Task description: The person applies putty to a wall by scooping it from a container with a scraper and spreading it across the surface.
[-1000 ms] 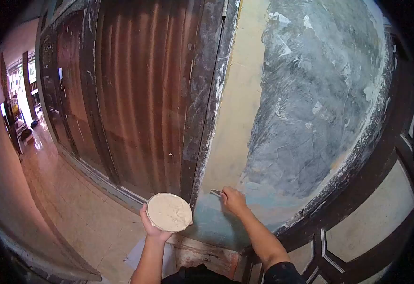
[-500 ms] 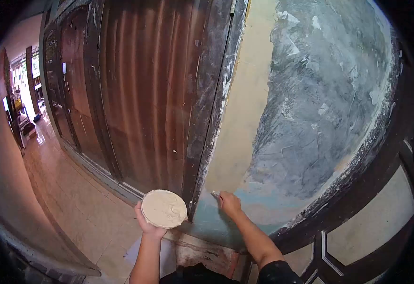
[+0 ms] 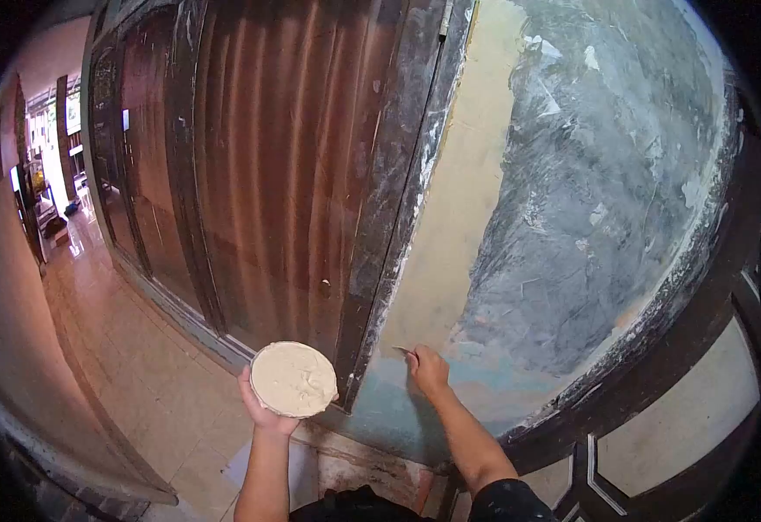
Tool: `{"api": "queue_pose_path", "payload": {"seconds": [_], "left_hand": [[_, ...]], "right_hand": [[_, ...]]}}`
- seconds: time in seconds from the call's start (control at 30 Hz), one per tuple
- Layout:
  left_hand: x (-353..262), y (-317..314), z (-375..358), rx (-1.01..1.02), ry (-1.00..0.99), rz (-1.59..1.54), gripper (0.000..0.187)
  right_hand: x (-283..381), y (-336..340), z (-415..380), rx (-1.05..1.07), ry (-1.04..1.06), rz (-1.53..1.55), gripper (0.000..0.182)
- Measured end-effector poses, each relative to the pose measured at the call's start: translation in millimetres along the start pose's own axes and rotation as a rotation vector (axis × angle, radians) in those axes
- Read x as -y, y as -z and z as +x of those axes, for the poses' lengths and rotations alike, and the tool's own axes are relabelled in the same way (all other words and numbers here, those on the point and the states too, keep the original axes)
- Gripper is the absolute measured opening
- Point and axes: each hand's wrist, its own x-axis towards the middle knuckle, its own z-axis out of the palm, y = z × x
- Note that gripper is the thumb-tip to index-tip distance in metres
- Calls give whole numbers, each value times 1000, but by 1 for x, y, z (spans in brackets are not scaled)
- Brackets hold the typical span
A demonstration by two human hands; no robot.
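A round container of cream-coloured paste [image 3: 293, 379] rests in my left hand [image 3: 263, 412], whose fingers wrap its left side and underside. My right hand [image 3: 430, 371] is closed on a small scraper [image 3: 402, 350], with its thin blade at the wall near the lower end of a cream strip [image 3: 447, 200]. That strip runs down the wall beside the dark door frame. To its right the wall [image 3: 589, 191] is mottled grey, with pale blue-green patches low down.
A dark-framed glass door [image 3: 285, 174] with a brown curtain stands left of the strip. Tiled floor [image 3: 137, 348] leads to a bright opening at the far left. Dark woodwork with pale panels [image 3: 685, 418] curves along the lower right.
The view has shifted slightly, so the wall and door sit further right. The container is a little further left and higher in view, and my right hand is slightly higher and further right.
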Motion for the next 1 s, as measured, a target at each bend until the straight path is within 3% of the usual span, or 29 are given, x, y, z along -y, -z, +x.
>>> {"api": "queue_pose_path", "payload": {"seconds": [0.03,0.23,0.3,0.5,0.63,0.7,0.83,1.0], "left_hand": [[-1,1,1,7,15,-26,78],[-3,-20,-12,90,35,13,78],[-3,-23,-10,85,33,-4,79],[-14,-38,-18,130,29,-10,81],[-20,-46,-25,119,7,-5,82],[-23,-49,-29,145,19,15,81],[-25,-45,-26,99,-3,21,77],[-21,-40,-26,76,14,-58,79]], "right_hand": [[1,6,1,-58,9,17,16],[-6,-12,-24,91,57,16,17],[-4,-12,-16,141,-61,-60,18],[-19,1,-24,-41,25,8,11],[-28,-16,-36,192,-5,-36,13],[-30,-15,-27,119,-80,-87,14],[-24,9,-28,-100,32,-12,14],[-24,-17,-45,72,53,-22,16]]}}
